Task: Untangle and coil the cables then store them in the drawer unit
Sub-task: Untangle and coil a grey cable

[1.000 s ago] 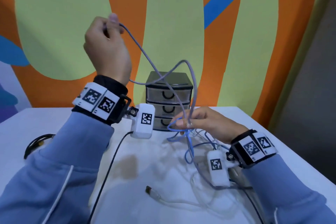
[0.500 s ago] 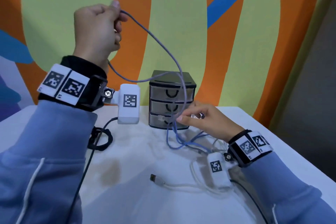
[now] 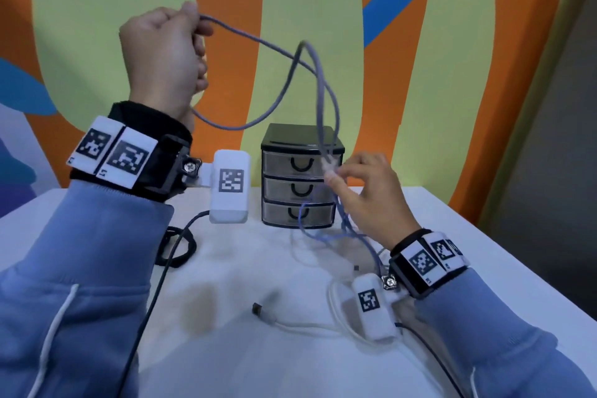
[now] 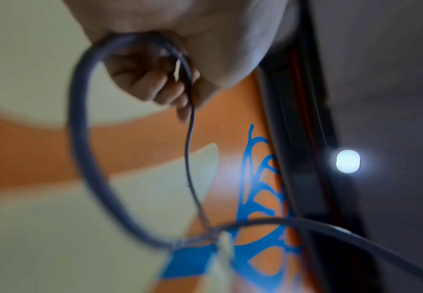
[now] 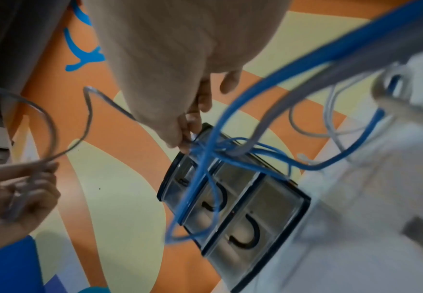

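My left hand (image 3: 168, 55) is raised high at the left, fist closed round a blue-grey cable (image 3: 255, 39) that loops from it; the left wrist view shows that cable (image 4: 80, 138) curling under my curled fingers. The cable arches up, then drops in front of the three-drawer unit (image 3: 300, 178), whose drawers are closed. There my right hand (image 3: 361, 191) pinches the hanging strands between thumb and forefinger; the right wrist view shows the blue cable (image 5: 205, 158) bunched at the fingertips. Below, more blue cable (image 3: 323, 236) lies tangled on the white table (image 3: 245, 268).
A white USB cable (image 3: 290, 323) lies loose at the table's front centre. A coiled black cable (image 3: 177, 247) rests at the left, behind my left sleeve. The painted wall stands right behind the drawer unit. The table's right edge runs close to my right forearm.
My left hand has moved slightly lower and rightward, still gripping the cable. The right hand rose from the table to the height of the top drawer, lifting the strands; the loop now peaks higher.
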The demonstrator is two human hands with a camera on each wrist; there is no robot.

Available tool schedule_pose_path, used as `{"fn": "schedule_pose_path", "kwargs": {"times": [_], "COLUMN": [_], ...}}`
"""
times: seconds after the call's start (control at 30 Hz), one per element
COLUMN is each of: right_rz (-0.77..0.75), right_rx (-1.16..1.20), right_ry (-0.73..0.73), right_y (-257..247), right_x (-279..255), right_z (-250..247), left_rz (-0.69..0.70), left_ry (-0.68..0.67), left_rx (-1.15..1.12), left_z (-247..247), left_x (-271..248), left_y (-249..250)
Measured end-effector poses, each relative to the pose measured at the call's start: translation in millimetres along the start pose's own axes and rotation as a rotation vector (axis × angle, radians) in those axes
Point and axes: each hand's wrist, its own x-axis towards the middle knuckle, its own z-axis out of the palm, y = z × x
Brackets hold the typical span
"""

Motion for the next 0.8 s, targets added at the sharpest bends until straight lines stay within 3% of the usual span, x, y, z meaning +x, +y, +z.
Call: {"fn": "schedule_pose_path", "kwargs": {"times": [0.07, 0.13, 0.27, 0.37, 0.47, 0.57, 0.67, 0.8], "right_rz": [0.031, 0.083, 0.117, 0.091, 0.078, 0.062, 0.127, 0.209], "right_rx": [0.142, 0.210, 0.286, 0.376, 0.448, 0.512, 0.585, 0.522], "right_ry": [0.050, 0.061, 0.094, 0.044, 0.048, 0.048, -0.021, -0.148], "right_y": [4, 4, -1, -4, -7, -8, -7, -6], "right_x": [3, 3, 3, 3, 2, 2, 0, -4], "right_z": [0, -1, -5, -4, 0, -1, -4, -6], "left_rz": [0.019, 0.010, -0.002, 0.193, 0.385, 0.564, 0.450, 0.403], "left_ry": [-0.049, -0.181, -0.411, -0.502, -0.726, -0.947, -1.071, -1.038], "left_rx": [0.264, 0.552, 0.896, 0.834, 0.630, 0.799, 0.831, 0.958], "left_z": [-10, -18, -17, 3, 29, 48, 51, 34], "left_x": [8, 13, 8, -9, -41, -65, -67, -56], "left_y": [-10, -18, -21, -16, -5, 0, 1, 11]}}
